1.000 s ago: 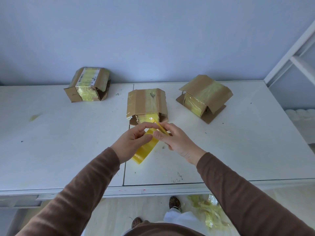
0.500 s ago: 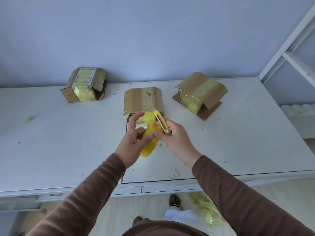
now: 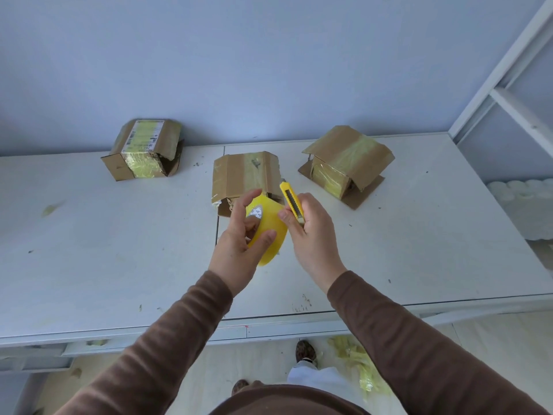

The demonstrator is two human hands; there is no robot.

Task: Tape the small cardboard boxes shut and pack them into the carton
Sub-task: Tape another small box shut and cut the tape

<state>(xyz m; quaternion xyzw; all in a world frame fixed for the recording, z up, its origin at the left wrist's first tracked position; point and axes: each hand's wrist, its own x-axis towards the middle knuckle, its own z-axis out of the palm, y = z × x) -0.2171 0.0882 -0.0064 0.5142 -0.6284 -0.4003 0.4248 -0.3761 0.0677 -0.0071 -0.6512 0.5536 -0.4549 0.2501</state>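
Your left hand (image 3: 239, 247) holds the yellow tape roll (image 3: 269, 232) while your right hand (image 3: 311, 235) grips the yellow cutter (image 3: 291, 202).

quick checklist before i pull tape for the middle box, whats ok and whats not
1. Tape roll held by left hand: ok.
2. Utility knife held in right hand: ok.
3. Knife blade retracted: cannot tell.
4. Loose tape end found: cannot tell.
5. Middle box flaps flat: not ok, the near end gapes.
6. Carton in view on the table: not ok.
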